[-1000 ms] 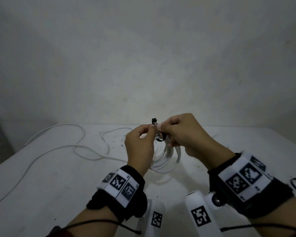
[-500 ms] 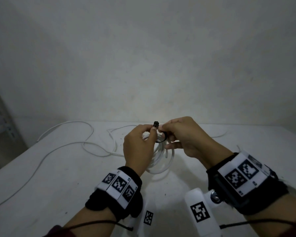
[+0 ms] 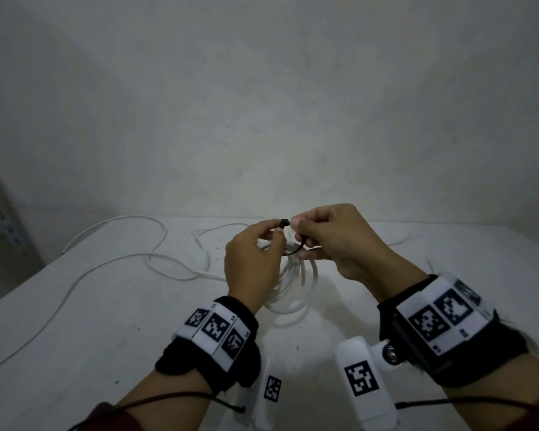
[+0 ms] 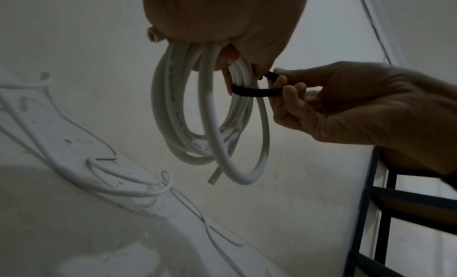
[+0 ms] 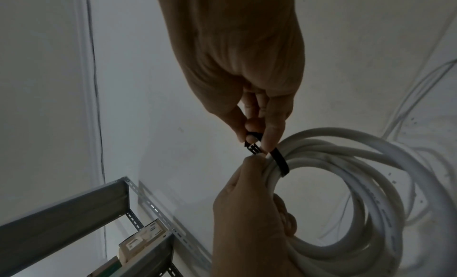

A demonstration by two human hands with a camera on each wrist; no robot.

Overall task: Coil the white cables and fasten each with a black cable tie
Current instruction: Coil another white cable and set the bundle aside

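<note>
Setting: bare utility or storage room. Plain whitewashed wall (image 3: 262, 104); scuffed, speckled white worktop (image 3: 91, 321). Slotted-angle metal shelving (image 5: 138, 201) to one side holding small boxes (image 5: 141, 242). Dim light; no domestic furnishings in view.

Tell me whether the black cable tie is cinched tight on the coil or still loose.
Loose. The black cable tie loops around the coil with visible slack, while the right hand and left hand pinch its ends.

Your left hand (image 3: 252, 259) hides the top of the coiled white cable (image 3: 296, 284). The loose white cable (image 3: 59, 309) runs off the frame's left edge, and your right hand (image 3: 333, 241) covers part of the black cable tie (image 3: 294, 250).
</note>
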